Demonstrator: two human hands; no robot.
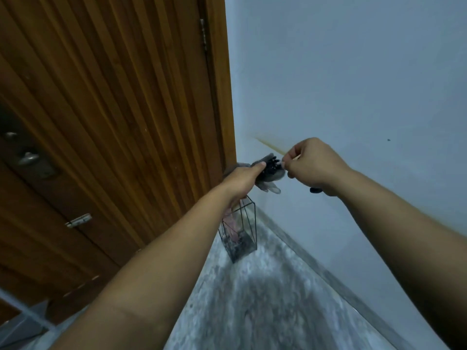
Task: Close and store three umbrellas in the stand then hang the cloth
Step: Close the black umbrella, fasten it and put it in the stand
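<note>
1. Head view, materials: a wooden door (108, 109) with vertical ribbed slats and a warm brown grain fills the left half. A metal hinge (203, 34) sits on its right edge, and dull metal fittings (27, 157) show on the darker panel at far left.
2. The wall (353, 72) on the right is smooth, painted pale blue-grey, with a thin yellowish streak (269, 145) running toward the right hand.
3. The floor (252, 299) is mottled grey stone, with a matching skirting strip along the wall's foot.
4. The umbrella stand (246, 238) is a thin black wire cage, tall and angular, standing on the floor in the corner between door and wall. Pinkish and dark fabric shows inside it, too blurred to tell apart.
5. A grey umbrella (267, 170) with soft folded cloth and a cluster of black rib tips is held in the air above the stand, between the two hands.
6. Left hand (241, 181): arm stretched forward from the lower left, fingers closed around the bundled umbrella, thumb lying along its top.
7. Right hand (316, 165): arm reaching in from the right, wrist bent, fingers pinched together on something small and pale at the umbrella's rib end; exactly what it pinches cannot be told.
8. A small dark rounded tip (315, 190) shows just under the right wrist.
</note>
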